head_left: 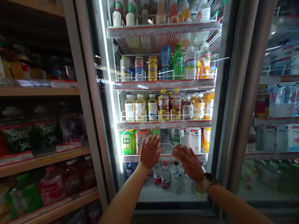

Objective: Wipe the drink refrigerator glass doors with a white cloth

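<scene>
My left hand [150, 151] is raised flat in front of the glass door [111, 174] of a lit drinks fridge, its fingers spread and holding nothing. To its right, my right hand [189, 162] reaches to the glass with the palm turned forward and fingers angled left. A small white cloth [177, 147] shows at its fingertips, blurred and mostly hidden by the hand. I wear a dark watch [210, 178] on the right wrist. Behind the hands, green cartons [127, 142] and a clear water bottle [175, 137] stand on the lower shelf.
Wooden shelves [39, 91] with bottled drinks run along the left. Metal door frames [247, 93] separate this fridge from another stocked one at the right. Cans [152, 68], tea bottles [164, 104] and small bottles [165, 175] fill shelves behind the glass.
</scene>
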Demonstrator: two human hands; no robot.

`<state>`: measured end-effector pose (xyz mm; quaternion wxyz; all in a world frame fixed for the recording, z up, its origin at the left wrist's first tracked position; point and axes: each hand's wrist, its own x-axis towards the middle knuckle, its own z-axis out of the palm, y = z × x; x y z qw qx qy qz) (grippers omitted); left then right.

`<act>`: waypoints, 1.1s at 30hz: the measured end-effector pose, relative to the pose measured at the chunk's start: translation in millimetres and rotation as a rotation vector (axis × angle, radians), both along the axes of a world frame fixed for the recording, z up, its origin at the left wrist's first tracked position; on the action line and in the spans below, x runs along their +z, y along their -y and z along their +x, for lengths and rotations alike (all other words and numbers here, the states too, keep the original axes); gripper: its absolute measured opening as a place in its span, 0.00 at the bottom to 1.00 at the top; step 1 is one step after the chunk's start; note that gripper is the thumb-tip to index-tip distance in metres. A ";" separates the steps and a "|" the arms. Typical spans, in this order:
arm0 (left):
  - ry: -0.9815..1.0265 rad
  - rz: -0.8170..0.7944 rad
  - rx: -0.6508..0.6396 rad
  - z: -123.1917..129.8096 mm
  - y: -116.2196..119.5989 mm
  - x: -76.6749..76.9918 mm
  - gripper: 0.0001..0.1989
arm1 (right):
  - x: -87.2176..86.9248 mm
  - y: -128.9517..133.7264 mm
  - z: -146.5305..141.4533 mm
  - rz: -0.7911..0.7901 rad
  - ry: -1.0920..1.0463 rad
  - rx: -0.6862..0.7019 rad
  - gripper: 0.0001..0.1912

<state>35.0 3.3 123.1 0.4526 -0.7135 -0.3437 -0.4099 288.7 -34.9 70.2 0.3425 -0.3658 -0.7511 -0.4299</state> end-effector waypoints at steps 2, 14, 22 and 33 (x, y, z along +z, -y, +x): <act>-0.003 -0.009 -0.009 -0.4 0.0 0.6 0.35 | -33.7 6.5 -3.2 -0.079 0.165 0.056 0.38; 0.058 -0.011 -0.160 -0.9 -3.5 8.2 0.35 | 111.8 -2.8 70.5 0.066 -0.263 -0.108 0.36; 0.007 -0.050 -0.243 47.2 18.7 10.6 0.36 | 21.5 -12.3 63.5 0.114 -0.487 -0.188 0.36; -0.111 -0.075 -0.233 143.3 3.1 23.6 0.35 | -109.1 14.9 66.8 -0.039 -0.380 -0.205 0.35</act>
